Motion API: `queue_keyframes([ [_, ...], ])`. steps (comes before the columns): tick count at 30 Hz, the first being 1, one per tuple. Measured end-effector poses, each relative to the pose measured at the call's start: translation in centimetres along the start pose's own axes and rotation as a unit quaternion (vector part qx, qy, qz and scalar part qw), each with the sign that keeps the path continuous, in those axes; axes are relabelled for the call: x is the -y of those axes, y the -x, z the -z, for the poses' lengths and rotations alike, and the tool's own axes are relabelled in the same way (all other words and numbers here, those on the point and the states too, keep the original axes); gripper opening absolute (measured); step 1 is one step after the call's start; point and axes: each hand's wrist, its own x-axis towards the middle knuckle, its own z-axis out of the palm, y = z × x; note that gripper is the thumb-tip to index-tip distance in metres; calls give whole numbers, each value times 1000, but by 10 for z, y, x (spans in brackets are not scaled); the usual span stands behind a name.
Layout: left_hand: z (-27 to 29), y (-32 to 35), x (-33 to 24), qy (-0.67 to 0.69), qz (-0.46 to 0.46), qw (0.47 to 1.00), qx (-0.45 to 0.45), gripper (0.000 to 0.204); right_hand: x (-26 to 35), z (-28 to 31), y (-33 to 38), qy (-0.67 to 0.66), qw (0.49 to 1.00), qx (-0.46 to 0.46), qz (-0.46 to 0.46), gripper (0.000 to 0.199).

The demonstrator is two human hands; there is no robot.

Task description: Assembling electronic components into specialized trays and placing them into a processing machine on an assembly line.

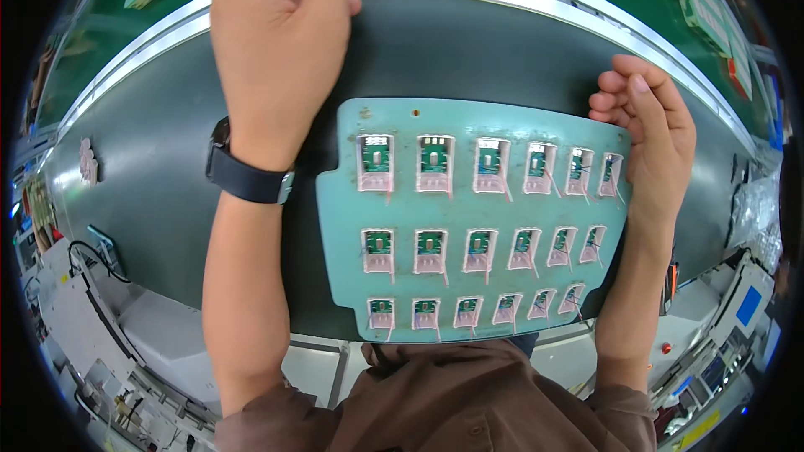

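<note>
A teal tray is laid flat on the dark worktop, directly in front of the person, and is loaded with three rows of six small green circuit boards seated in pale pockets. The right hand is set against the tray's right edge with its fingers curled loosely; whether the edge is actually gripped cannot be told. The left hand, with a dark watch worn at the wrist, is closed into a loose fist above the worktop, just beyond the tray's upper left corner, and nothing is seen to be held in it.
</note>
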Motion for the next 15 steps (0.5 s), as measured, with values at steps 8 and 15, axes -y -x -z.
queue_keyframes([
  [8, 14, -9, 29, -64, -85, 994, 37, 26, 0, -2, -1, 16, 1000, 17, 15, 22],
  [15, 8, -10, 23, -47, -88, 994, 47, 26, -1, 3, -5, -3, 999, 32, 18, 23],
])
